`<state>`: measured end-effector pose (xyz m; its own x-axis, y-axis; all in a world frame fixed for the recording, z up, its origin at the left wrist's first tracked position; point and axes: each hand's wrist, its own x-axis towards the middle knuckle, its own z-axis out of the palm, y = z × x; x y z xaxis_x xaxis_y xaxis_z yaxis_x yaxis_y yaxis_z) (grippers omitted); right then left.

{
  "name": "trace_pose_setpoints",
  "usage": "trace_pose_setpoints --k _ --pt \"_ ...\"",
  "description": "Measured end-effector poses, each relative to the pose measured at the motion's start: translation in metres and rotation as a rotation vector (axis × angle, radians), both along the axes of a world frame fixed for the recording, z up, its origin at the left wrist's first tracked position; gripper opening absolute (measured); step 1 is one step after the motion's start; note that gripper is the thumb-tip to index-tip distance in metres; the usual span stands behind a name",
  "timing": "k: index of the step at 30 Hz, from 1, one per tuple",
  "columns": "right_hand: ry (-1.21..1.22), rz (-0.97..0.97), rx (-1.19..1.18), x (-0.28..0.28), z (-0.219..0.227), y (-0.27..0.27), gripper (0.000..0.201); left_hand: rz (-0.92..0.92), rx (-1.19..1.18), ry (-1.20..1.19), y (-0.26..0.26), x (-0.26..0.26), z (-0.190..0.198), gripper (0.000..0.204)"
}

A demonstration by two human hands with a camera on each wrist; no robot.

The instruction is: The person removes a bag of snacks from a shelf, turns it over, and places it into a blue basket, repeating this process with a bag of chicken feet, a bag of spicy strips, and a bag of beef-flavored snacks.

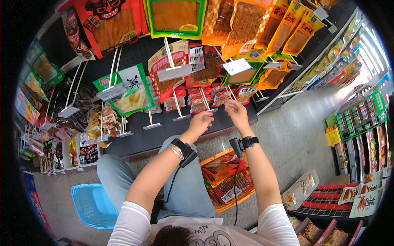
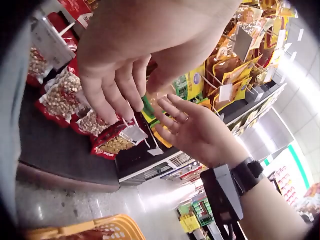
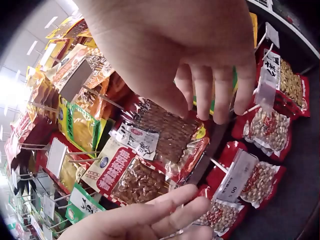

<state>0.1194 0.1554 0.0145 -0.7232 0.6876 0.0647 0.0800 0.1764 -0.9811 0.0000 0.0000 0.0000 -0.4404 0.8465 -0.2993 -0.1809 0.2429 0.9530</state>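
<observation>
In the head view, the left hand (image 1: 200,124) and the right hand (image 1: 237,113) are held a short way apart in front of small red packets (image 1: 198,101) on hooks low on the rack. The left wrist view has the left hand (image 2: 125,60) overhead, fingers loosely bent and pointing down, and the right hand (image 2: 192,125) with its palm showing. Neither hand visibly holds anything. Seen in the right wrist view, the right hand (image 3: 180,45) hangs near a brown meat packet (image 3: 162,125), and the left hand (image 3: 140,217) is at the bottom edge.
An orange basket (image 1: 242,197) with red packets stands on the floor by the knees. A blue basket (image 1: 92,205) is at the left. Price-tag hooks stick out above the hands, such as one with a white tag (image 1: 237,66). A dark shelf ledge (image 1: 135,141) runs below.
</observation>
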Motion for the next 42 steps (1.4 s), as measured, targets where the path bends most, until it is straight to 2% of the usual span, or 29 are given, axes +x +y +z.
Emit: trace_pose_setpoints --k 2,5,6,9,10,12,13,14,17,22,25,28,31,34,37,40,42 --pt "0.072 0.005 -0.089 -0.012 0.009 -0.007 0.040 0.079 0.074 -0.002 0.005 -0.011 0.003 0.028" --pt "0.054 -0.028 -0.143 -0.039 0.025 -0.007 0.040 0.233 0.165 -0.049 0.017 -0.035 0.019 0.032" --pt "0.147 0.009 -0.067 -0.053 0.007 0.006 0.045 0.230 0.167 0.058 0.025 -0.054 0.011 0.036" --pt "0.172 -0.016 -0.129 -0.074 0.015 0.012 0.053 0.409 0.276 0.237 0.048 -0.086 -0.010 0.041" --pt "0.184 -0.025 -0.097 -0.083 0.018 0.014 0.060 0.422 0.219 0.260 0.040 -0.082 0.019 0.047" --pt "0.129 -0.028 -0.084 -0.091 0.035 0.014 0.063 0.483 0.196 0.427 0.042 -0.089 0.033 0.049" --pt "0.102 -0.031 -0.078 -0.095 0.045 0.013 0.065 0.512 0.184 0.510 0.045 -0.095 0.034 0.049" --pt "0.041 -0.062 -0.149 -0.099 0.048 0.017 0.073 0.440 0.133 0.531 0.045 -0.104 0.035 0.050" --pt "0.041 -0.022 -0.142 -0.110 0.062 0.022 0.078 0.547 0.253 0.716 0.049 -0.106 0.033 0.063" --pt "0.003 -0.026 -0.209 -0.118 0.071 0.029 0.080 0.586 0.305 0.827 0.054 -0.109 0.025 0.058" --pt "-0.011 -0.049 -0.253 -0.117 0.078 0.024 0.075 0.548 0.344 0.803 0.052 -0.110 0.027 0.053" --pt "0.025 -0.035 -0.256 -0.116 0.081 0.019 0.069 0.625 0.397 0.857 0.052 -0.106 0.029 0.046" --pt "0.027 -0.048 -0.202 -0.117 0.065 0.027 0.062 0.548 0.130 0.763 0.042 -0.100 0.047 0.041" --pt "0.023 -0.021 -0.152 -0.116 0.046 0.036 0.054 0.631 0.239 0.835 0.043 -0.103 0.041 0.032" --pt "0.134 -0.055 0.012 -0.112 0.036 0.035 0.045 0.630 0.241 0.675 0.041 -0.096 0.038 0.025" --pt "0.292 -0.056 -0.089 -0.096 0.039 0.025 0.039 0.493 0.425 0.396 0.033 -0.089 0.030 0.016" --pt "0.288 -0.039 -0.170 -0.081 0.041 0.020 0.036 0.428 0.421 0.348 0.025 -0.084 0.025 0.013"
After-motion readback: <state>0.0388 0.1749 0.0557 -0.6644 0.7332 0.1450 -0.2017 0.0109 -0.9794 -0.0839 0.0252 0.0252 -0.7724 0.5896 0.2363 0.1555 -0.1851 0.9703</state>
